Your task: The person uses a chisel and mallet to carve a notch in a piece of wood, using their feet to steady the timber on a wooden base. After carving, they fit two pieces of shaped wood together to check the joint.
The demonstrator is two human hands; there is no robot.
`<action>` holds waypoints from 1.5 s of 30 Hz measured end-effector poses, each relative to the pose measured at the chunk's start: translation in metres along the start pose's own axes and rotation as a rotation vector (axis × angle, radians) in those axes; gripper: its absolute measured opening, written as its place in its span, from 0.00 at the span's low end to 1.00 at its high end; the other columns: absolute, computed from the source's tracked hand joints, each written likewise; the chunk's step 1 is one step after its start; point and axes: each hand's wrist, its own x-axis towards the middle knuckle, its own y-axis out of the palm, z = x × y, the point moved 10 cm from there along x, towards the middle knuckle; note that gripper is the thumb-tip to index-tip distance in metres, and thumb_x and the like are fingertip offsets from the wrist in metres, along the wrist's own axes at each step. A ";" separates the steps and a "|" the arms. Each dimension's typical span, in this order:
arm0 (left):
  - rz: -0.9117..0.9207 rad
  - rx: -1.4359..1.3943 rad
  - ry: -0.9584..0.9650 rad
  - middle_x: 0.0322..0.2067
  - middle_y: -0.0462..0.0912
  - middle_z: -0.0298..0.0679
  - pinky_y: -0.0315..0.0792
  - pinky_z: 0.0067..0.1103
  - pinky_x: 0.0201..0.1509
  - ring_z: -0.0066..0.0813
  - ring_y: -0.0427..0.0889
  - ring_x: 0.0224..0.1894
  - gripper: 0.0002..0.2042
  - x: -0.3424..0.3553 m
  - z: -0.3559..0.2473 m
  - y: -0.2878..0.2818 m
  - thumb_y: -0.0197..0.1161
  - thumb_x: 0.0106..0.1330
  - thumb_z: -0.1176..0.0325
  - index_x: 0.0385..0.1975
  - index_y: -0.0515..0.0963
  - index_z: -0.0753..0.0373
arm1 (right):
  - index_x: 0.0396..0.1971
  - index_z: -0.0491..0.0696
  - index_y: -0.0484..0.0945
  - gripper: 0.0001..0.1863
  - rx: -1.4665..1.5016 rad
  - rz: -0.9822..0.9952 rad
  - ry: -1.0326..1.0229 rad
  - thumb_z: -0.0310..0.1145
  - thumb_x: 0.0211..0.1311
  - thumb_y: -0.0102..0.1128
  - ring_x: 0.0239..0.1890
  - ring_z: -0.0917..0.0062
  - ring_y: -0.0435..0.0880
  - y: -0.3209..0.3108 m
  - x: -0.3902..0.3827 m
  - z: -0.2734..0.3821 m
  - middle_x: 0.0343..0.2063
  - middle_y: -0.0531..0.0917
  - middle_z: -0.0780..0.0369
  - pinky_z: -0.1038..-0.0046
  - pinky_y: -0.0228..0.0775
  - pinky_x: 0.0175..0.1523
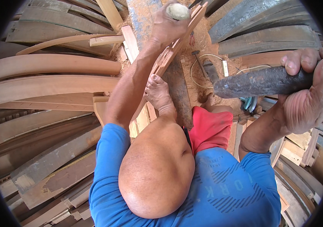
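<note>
My left hand (163, 30) is closed round an upright tool handle, like a chisel's, whose round, pale butt end (178, 11) faces up. The rest of that tool is hidden beneath the fist. Under this hand a long reddish wooden piece (174, 51) runs at a slant, with rough notches and splintered spots along it. My bare foot (159, 94) presses against the wood lower down. Raised on the right, my right hand (306, 94) wraps round a thick, dark, club-shaped mallet (260, 82). The mallet's blunt end points left, well apart from the handle.
Curved planks (55, 89) are stacked on the left, and grey boards (267, 41) at the upper right. On the sawdust-covered floor lie a hammer (198, 60), a looped pale cable (192, 75) and red-handled pliers (192, 39). Wood offcuts (294, 149) lie beyond my right arm.
</note>
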 end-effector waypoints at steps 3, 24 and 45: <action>-0.107 -0.162 -0.102 0.33 0.87 0.42 0.79 0.27 0.44 0.31 0.86 0.37 0.17 0.008 0.050 0.005 0.73 0.62 0.61 0.44 0.81 0.65 | 0.53 0.39 0.69 0.14 -0.018 0.012 -0.035 0.29 0.74 0.57 0.31 0.68 0.79 0.002 0.000 0.001 0.32 0.77 0.56 0.63 0.78 0.43; 0.030 -0.274 0.201 0.29 0.88 0.43 0.80 0.24 0.38 0.28 0.88 0.32 0.11 0.000 0.029 0.033 0.70 0.59 0.67 0.39 0.82 0.64 | 0.44 0.40 0.78 0.19 -1.100 0.568 -0.006 0.43 0.68 0.61 0.30 0.53 0.84 0.100 -0.002 -0.127 0.30 0.84 0.49 0.59 0.76 0.43; -0.029 0.025 0.057 0.25 0.82 0.37 0.78 0.27 0.34 0.28 0.82 0.28 0.11 0.005 0.008 0.000 0.71 0.62 0.66 0.38 0.81 0.64 | 0.41 0.43 0.79 0.09 -0.470 0.119 -0.025 0.28 0.66 0.68 0.26 0.86 0.79 0.060 -0.001 -0.054 0.28 0.82 0.66 0.81 0.71 0.34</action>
